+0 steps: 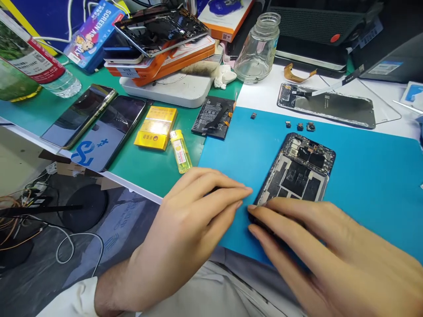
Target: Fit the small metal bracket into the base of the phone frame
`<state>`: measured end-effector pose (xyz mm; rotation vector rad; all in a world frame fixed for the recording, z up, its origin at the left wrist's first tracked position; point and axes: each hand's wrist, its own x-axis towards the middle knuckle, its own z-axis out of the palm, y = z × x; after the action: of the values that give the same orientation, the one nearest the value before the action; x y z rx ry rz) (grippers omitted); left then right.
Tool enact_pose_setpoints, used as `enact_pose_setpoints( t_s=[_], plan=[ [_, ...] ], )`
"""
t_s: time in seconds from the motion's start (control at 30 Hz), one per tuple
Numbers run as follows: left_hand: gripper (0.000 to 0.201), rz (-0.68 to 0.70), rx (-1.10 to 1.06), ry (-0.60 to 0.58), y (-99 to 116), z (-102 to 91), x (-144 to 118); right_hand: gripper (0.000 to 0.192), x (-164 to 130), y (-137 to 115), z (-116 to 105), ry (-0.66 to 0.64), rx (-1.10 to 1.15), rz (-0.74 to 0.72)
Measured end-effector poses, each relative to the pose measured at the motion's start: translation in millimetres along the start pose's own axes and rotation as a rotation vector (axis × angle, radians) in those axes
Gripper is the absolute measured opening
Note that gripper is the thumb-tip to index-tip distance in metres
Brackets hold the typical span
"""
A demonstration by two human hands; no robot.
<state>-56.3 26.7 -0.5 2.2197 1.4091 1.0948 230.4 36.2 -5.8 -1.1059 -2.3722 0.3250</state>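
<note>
A: What's the biggest thing on the bench point(158, 169)?

B: The blue mat point(363, 185), spread over the right half, its near edge hanging toward the person. Left of it the surface is green, and beyond it white.

A: And on the mat?

B: An opened phone point(299, 169), back cover off, boards and shields showing, lying at a slant with its top end away from the person. Its near end is under the fingers.

A: Both hands on it?

B: The right hand point(333, 251) lies flat over the phone's near end, fingers stretched out to the left, tips at the lower left corner. The left hand point(185, 224) rests on the mat just beside that corner, fingertips almost meeting the right ones.

A: How does each grip stand?

B: Neither is closed round anything; the fingers are long and loose, pressing or touching rather than holding. Whether something small sits under the left fingers I cannot tell.

A: Around them?

B: Two dark phones point(95, 121) side by side at left, a black screen panel point(330, 108) on the white part, a glass jar point(259, 48), a yellow box point(156, 127), a battery point(213, 116), a yellow lighter point(180, 152), and a few tiny loose parts point(300, 127) on the mat beyond the phone
</note>
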Motion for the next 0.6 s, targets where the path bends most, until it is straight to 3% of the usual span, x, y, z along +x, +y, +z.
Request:
enact_pose_setpoints(
  t_s=[0.17, 0.4, 0.6],
  plan=[
    [0.02, 0.035, 0.052, -0.007, -2, 7.7, -1, 0.039, -10, 26, -24, -0.132, 0.033, 0.087],
    [0.016, 0.064, 0.117, -0.043, -4, 11.4, -1, 0.034, 58, 4, -19, -0.29, -0.032, -0.141],
    [0.022, 0.066, 0.11, -0.046, -5, 13.3, -4, 0.029, 57, 3, -24, -0.271, -0.031, -0.16]
  ],
)
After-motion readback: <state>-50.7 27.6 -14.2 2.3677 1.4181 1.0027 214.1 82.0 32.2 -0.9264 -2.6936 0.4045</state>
